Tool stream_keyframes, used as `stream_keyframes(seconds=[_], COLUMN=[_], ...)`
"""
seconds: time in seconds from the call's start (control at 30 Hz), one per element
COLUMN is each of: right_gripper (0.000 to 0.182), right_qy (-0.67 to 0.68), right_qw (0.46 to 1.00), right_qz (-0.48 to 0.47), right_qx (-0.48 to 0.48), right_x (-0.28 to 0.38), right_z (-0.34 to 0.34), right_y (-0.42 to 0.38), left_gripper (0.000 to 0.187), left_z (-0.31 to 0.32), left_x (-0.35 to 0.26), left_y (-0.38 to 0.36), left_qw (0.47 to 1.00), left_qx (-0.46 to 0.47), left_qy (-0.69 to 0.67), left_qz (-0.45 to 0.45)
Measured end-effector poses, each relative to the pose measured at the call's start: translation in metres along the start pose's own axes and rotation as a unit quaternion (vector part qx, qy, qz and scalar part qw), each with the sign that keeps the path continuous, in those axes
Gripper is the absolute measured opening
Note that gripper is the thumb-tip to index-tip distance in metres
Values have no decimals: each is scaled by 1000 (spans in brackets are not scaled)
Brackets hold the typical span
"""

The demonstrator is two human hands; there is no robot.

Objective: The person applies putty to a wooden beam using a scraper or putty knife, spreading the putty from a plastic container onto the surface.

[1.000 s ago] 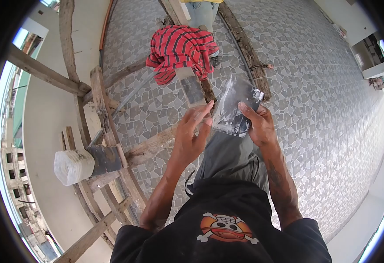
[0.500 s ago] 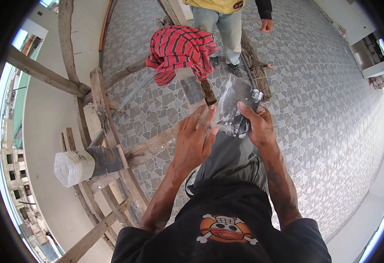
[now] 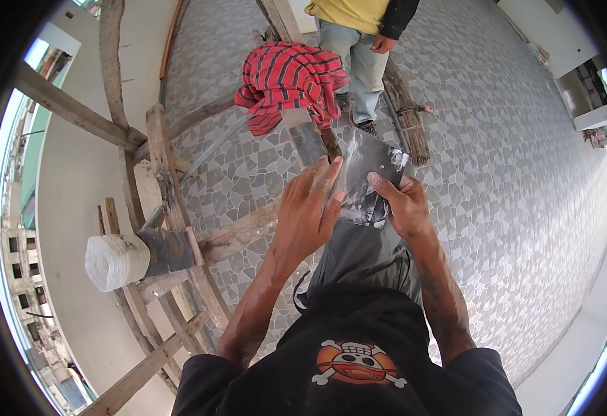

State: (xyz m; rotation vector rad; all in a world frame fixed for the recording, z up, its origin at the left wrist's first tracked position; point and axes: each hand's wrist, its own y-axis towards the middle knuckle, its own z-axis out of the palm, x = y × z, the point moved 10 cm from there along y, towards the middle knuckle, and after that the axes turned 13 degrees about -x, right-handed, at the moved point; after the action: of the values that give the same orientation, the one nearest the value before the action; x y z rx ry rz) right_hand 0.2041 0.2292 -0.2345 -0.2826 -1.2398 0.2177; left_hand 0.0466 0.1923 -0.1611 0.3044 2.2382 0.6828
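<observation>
My right hand (image 3: 404, 204) grips a dark flat sheet (image 3: 366, 156) smeared with white, its thumb on top and its fingers underneath. The sheet is tilted above my legs. My left hand (image 3: 305, 211) is beside the sheet's left edge, fingers stretched out and thumb apart. Whether its fingertips touch the sheet is hard to tell. Just beyond the left fingertips shows the end of a narrow brown wooden piece (image 3: 330, 142), with a grey flat panel (image 3: 307, 143) next to it.
A red striped cloth (image 3: 289, 80) drapes over the timber frame ahead. A white translucent roll (image 3: 116, 262) rests on the frame at left, against a dark block (image 3: 168, 251). Another person (image 3: 359, 55) stands ahead, near a timber beam (image 3: 409, 125) on the patterned floor (image 3: 498, 180).
The sheet has come slightly lower and turned, nearer my left hand. The other person's visible hand has moved left, in front of their leg. The view has shifted a little.
</observation>
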Motion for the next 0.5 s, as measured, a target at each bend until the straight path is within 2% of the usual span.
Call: stream_keyframes(seconds=[0.1, 0.3, 0.4, 0.5], right_gripper=[20, 21, 21, 21], right_qy=[-40, -40, -36, -25], right_qw=[999, 999, 999, 999], right_qz=[-4, -7, 3, 8], right_qx=[7, 21, 22, 20], right_x=[1, 3, -1, -1], right_z=[2, 8, 5, 4], right_y=[-3, -6, -5, -5], left_gripper=[44, 43, 47, 51], left_z=[5, 10, 21, 33], left_x=[7, 17, 29, 35], left_y=[8, 22, 20, 12], left_qw=[1000, 973, 949, 898], left_qx=[-7, 2, 12, 37], left_qy=[-23, -197, -256, -355], left_qz=[2, -118, -183, -259])
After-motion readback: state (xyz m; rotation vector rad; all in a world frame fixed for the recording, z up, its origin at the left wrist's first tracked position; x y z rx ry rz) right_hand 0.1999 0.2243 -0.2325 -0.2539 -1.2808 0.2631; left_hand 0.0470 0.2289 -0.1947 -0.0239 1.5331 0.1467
